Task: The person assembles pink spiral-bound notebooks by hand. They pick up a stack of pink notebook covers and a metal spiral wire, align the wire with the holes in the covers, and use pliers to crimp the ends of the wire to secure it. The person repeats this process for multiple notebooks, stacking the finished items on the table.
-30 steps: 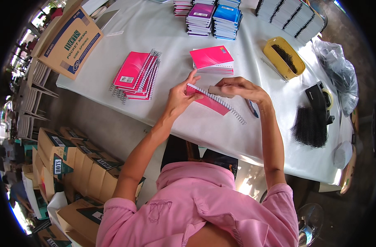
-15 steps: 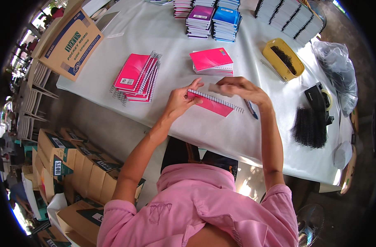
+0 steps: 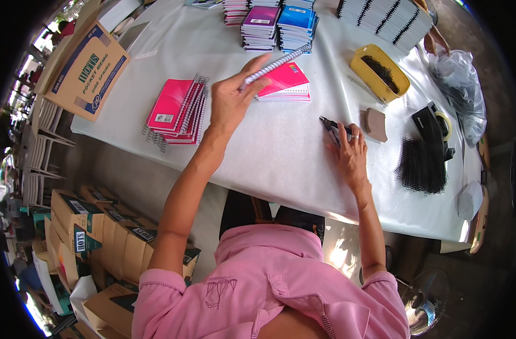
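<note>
A spiral notebook point(image 3: 276, 68) is raised edge-on over the counter point(image 3: 269, 152), the left hand's point(image 3: 229, 99) grip clamped on its near end. The right hand point(image 3: 353, 153) touches pliers point(image 3: 329, 125); whether that grip has closed, I cannot tell. A brown block point(image 3: 376, 125) lies just beside. Pink notebooks point(image 3: 170, 113) are stacked leftward.

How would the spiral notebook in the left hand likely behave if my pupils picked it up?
The spiral notebook is probably light: the left hand alone holds it up. It looks slim edge-on, so may flex. Its wire coil extends past the far end and could snag.
</note>
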